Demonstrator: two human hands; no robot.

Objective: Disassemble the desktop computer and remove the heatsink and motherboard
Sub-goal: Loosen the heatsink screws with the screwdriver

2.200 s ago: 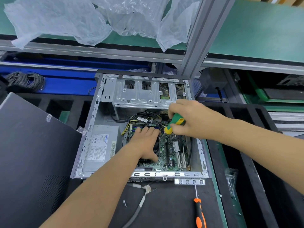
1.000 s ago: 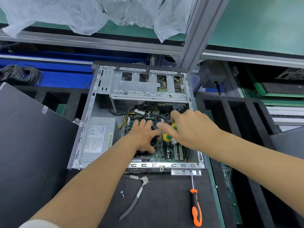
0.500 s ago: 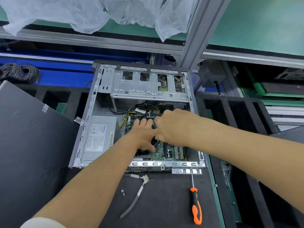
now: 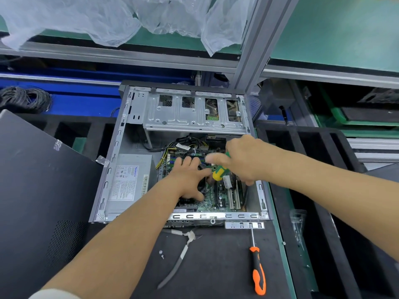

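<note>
The open grey computer case (image 4: 112,169) lies flat on the black mat. Inside it, a green motherboard (image 4: 222,197) shows at the lower right and a silver power supply (image 4: 127,182) sits at the left. My left hand (image 4: 190,180) rests flat over the dark heatsink fan (image 4: 201,187), hiding most of it. My right hand (image 4: 244,160) grips a screwdriver with a yellow-green handle (image 4: 219,172), held upright just right of my left hand's fingers. Its tip is hidden.
An orange-handled screwdriver (image 4: 258,270) and a grey cable (image 4: 179,260) lie on the mat in front of the case, with a loose screw (image 4: 161,254) beside them. The black side panel (image 4: 38,201) leans at the left. Foam trays stand at the right.
My right hand has drawn back slightly to the right, so the yellow-green handle shows again beside my left hand. My left hand stays on the fan.
</note>
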